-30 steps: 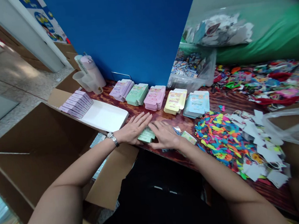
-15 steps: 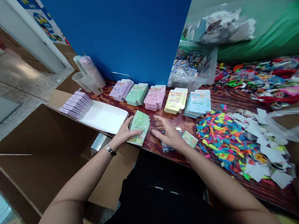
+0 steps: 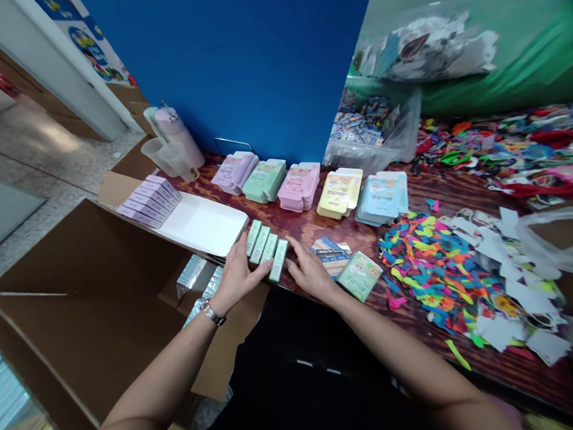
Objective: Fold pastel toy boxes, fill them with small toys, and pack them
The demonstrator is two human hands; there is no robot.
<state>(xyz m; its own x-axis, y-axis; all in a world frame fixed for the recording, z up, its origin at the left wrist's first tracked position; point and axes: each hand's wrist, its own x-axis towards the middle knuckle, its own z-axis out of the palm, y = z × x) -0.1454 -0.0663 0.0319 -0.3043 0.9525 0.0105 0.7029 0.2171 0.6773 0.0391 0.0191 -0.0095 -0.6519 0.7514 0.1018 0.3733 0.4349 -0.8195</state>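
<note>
Left of four slim mint-green boxes [image 3: 268, 253] lying side by side on the table [image 3: 312, 229], the left hand [image 3: 239, 277] lay against them, its grip narrow and not closed. The right hand [image 3: 311, 273], just beside the row, kept a wide grip, and both hands were squaring the boxes up.

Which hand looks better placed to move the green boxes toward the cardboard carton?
Probably the left hand: it sits against the green boxes, nearer the cardboard carton; the right hand is on their far side.

a packing workroom — an open cardboard carton [image 3: 74, 307], flat printed boxes [image 3: 264, 180] stacked along a wooden bench [image 3: 308, 230] — colourful cut scraps [image 3: 436, 269]
</note>
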